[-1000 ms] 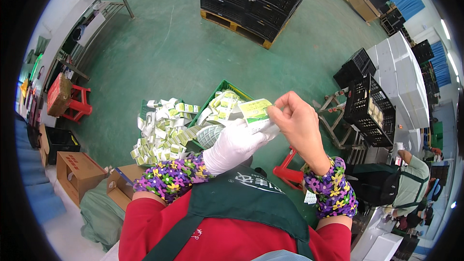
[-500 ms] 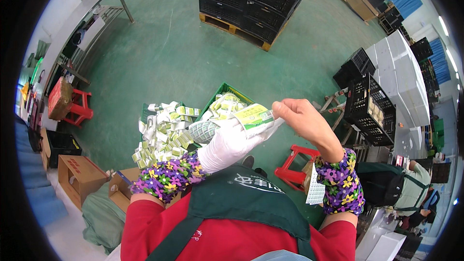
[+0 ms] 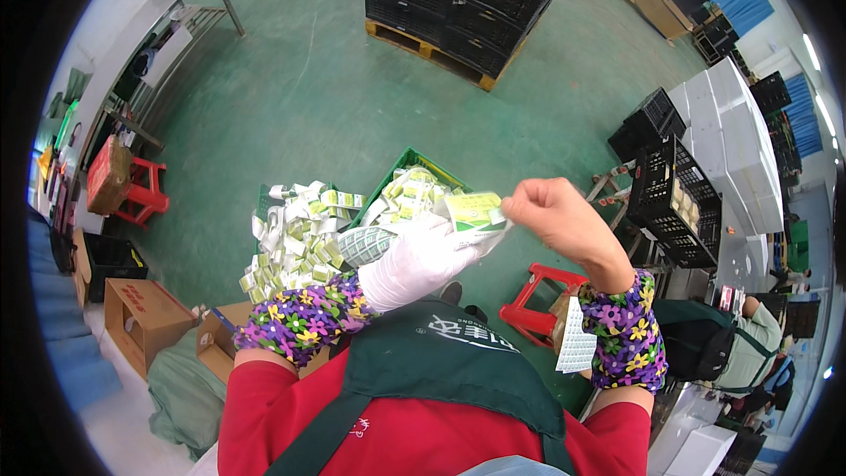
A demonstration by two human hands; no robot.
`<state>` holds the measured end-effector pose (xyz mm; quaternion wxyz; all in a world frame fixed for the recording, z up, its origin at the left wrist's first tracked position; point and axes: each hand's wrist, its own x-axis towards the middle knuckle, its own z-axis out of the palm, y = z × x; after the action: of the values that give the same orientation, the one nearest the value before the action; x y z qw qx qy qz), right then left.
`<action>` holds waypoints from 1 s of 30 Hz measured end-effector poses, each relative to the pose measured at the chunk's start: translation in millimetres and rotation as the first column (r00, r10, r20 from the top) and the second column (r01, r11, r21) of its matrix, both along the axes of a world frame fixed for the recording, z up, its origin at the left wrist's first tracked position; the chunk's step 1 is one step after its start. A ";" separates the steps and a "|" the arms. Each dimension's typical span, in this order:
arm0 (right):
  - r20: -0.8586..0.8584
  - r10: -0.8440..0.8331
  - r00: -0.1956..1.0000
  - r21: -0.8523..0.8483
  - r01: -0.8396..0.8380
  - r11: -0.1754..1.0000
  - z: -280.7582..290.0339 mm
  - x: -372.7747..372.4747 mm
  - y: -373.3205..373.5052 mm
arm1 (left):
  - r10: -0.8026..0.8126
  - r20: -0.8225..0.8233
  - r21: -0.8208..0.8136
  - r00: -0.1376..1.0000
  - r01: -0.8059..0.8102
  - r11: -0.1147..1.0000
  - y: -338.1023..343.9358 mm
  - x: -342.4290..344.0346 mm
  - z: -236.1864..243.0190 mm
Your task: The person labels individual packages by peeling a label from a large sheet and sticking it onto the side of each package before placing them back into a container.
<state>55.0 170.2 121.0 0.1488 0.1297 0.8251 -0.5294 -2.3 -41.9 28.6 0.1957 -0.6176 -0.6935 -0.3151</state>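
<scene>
My left hand (image 3: 419, 256), in a white glove, is closed around a yellow-green printed label (image 3: 476, 210) with a white underside. A sheet of small green-and-white stickers (image 3: 366, 245) juts out from the left side of that hand. My bare right hand (image 3: 546, 210) pinches the label's right edge between thumb and fingers. Another sticker sheet (image 3: 577, 339) hangs against my right flowered sleeve. Beyond my left hand, a green crate (image 3: 408, 159) holds a heap of similar yellow-green labels (image 3: 410, 194). To its left lies a larger pile of folded label strips (image 3: 304, 234).
A red stool (image 3: 533, 304) stands below my right forearm. Opened cardboard boxes (image 3: 145, 322) sit at left, near another red stool (image 3: 145, 189) and a metal table (image 3: 172, 13). Black crates (image 3: 445, 0) are stacked on a wooden pallet ahead. At right, a black crate (image 3: 674, 198) holds pale items.
The label between my hands has shifted slightly right and its face has tilted. My right hand has moved a little to the right, still pinching the edge.
</scene>
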 end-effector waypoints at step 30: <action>-0.143 -0.242 0.960 -0.470 0.149 0.870 19.8 -28.9 -9.1 | -0.121 0.467 0.078 0.876 0.095 0.992 4.1 7.6 -20.3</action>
<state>26.1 161.1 140.7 0.0378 0.1212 0.6714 -0.7301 5.3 -37.8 8.4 0.0200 -0.5548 -0.6762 -0.4842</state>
